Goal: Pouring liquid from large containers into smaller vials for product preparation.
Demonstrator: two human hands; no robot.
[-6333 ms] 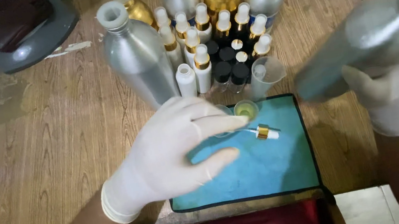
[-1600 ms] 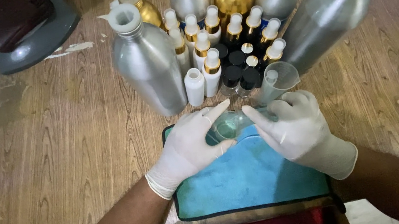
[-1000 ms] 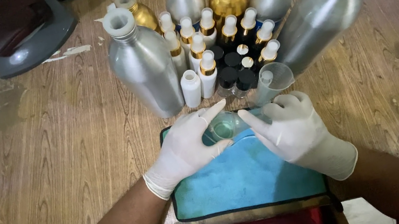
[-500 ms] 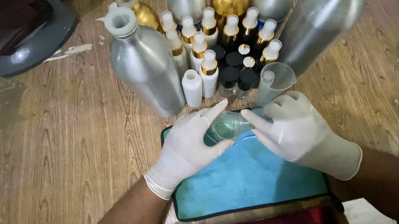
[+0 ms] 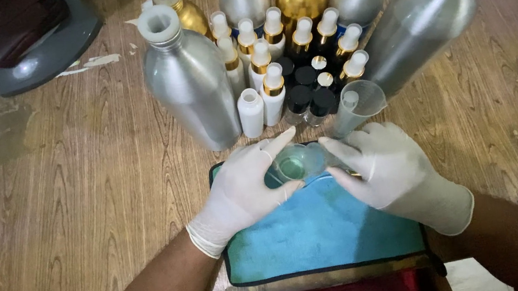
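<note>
Both of my hands wear white gloves and meet over the blue cloth. My left hand curls around a small clear glass bottle from the left, thumb and forefinger at its rim. My right hand closes on the same bottle from the right, its fingertips at the bottle's side. The open mouth of the bottle faces up at me. What lies under my right palm is hidden.
A tall aluminium bottle stands just behind my left hand, another at the back right. Between them stand several small white and gold-collared bottles, and a clear measuring cup stands just beyond my right hand. A grey device sits far left.
Six seconds ago my right hand held the large aluminium bottle in the air; it now stands at the back right and that hand is on the small bottle. Over the last second little moved.
</note>
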